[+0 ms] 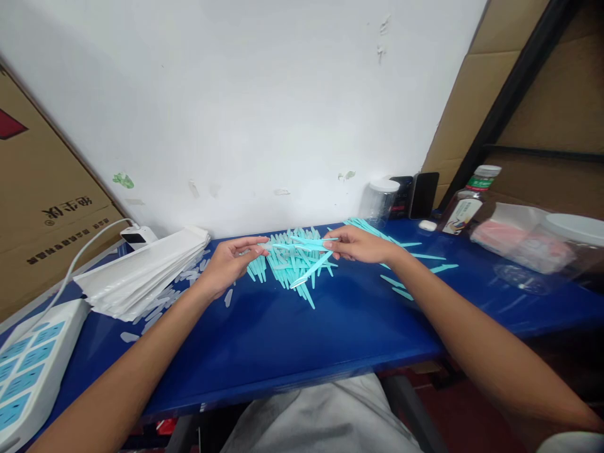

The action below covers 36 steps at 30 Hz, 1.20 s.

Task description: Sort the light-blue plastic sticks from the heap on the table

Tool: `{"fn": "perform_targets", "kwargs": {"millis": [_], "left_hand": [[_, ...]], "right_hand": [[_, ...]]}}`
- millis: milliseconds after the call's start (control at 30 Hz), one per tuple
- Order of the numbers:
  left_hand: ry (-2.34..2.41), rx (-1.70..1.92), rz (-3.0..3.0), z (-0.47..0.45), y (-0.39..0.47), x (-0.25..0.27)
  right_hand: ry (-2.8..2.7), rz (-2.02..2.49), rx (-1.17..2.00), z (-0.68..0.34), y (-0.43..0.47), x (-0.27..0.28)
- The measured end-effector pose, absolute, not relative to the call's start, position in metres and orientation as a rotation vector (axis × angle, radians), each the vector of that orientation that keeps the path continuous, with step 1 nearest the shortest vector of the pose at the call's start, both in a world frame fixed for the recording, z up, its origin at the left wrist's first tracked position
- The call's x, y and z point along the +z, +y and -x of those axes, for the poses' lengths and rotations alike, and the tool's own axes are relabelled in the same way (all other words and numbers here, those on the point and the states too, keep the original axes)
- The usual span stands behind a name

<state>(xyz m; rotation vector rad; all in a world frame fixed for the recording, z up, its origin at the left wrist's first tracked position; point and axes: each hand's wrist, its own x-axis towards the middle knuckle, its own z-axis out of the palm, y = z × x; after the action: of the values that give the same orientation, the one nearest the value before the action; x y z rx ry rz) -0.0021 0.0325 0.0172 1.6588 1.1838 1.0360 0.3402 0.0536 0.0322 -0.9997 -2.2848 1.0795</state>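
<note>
In front of me is a pile of slim turquoise eyebrow razors (285,267) in the middle of the blue table. Above the pile, my left hand (233,261) pinches the left end of a turquoise razor between thumb and fingertips. My right hand (353,244) is closed on the right end of the turquoise razors (309,242) held between the hands. One of these, a razor (311,270), slants down from its fingers to the left. Small translucent blade covers (153,314) lie scattered left of my left hand.
White paper sleeves (146,270) lie stacked at left, behind a power strip (35,365). More razors (401,283) lie right of my right hand. A clear jar (380,201), phones (422,195), a bottle (467,204) and a pink package (521,239) stand farther right.
</note>
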Motion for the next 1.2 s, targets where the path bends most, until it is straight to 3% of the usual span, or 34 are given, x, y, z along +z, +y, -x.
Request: {"fn": "perform_targets", "kwargs": {"millis": [200,1200], "left_hand": [[1.204,1.147,-1.968,-0.0003,0.0333,0.0164],[1.2,1.207,-1.795,-0.004,0.0279,0.023]], "right_hand": [[-2.293,0.974,1.091,-0.3399,0.0533,0.0336],[-2.309,0.975,1.08,-0.3427,0.0553,0.0325]]}}
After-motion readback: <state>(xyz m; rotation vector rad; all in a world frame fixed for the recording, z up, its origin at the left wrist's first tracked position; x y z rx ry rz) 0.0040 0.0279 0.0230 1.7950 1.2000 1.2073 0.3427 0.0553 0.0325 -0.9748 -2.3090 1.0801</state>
